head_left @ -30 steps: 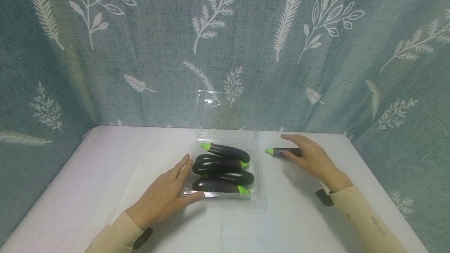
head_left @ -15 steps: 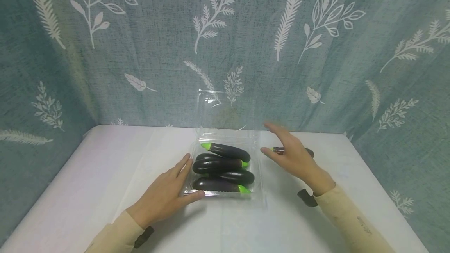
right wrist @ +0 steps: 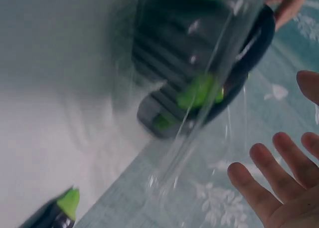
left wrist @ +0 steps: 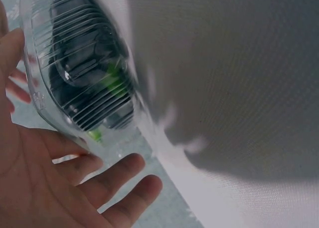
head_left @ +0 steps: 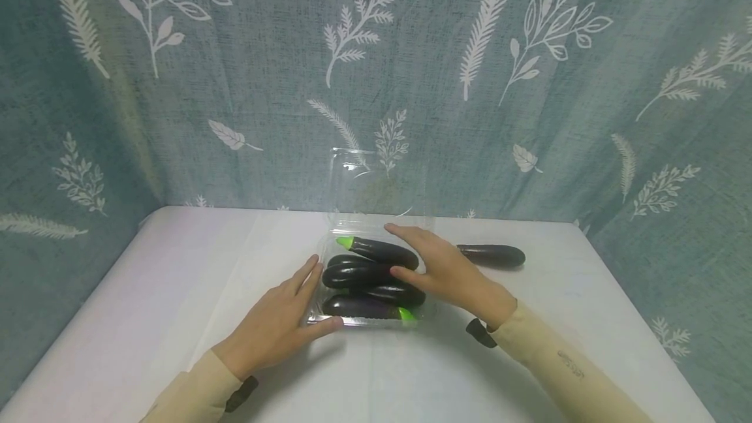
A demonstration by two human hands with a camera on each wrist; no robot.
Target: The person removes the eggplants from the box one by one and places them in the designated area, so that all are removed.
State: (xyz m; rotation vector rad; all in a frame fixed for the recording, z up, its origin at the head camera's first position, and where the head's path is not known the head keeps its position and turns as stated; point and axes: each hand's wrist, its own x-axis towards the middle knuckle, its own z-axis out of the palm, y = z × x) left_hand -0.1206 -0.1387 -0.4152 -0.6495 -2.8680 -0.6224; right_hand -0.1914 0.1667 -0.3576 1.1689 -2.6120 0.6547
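Note:
Several small dark eggplants (head_left: 358,275) with green stem ends lie piled in a clear plastic clamshell box (head_left: 367,322). Its see-through lid (head_left: 376,181) stands raised at the back. My left hand (head_left: 273,325) rests against the box's left side and front left corner, fingers extended. Over the right part of the box hovers my right hand (head_left: 449,269), thumb and fingers spread; it hides some eggplant ends. The right wrist view shows the right palm (right wrist: 299,208) with nothing in it. One more eggplant (head_left: 493,255) lies on the table, right of the box.
A white-covered table (head_left: 205,266) carries everything. Behind and beside it hangs a blue-green curtain (head_left: 264,83) with white leaf prints.
My right hand has left the loose eggplant, which shifted slightly right, and has moved left over the box. The left hand stays in place.

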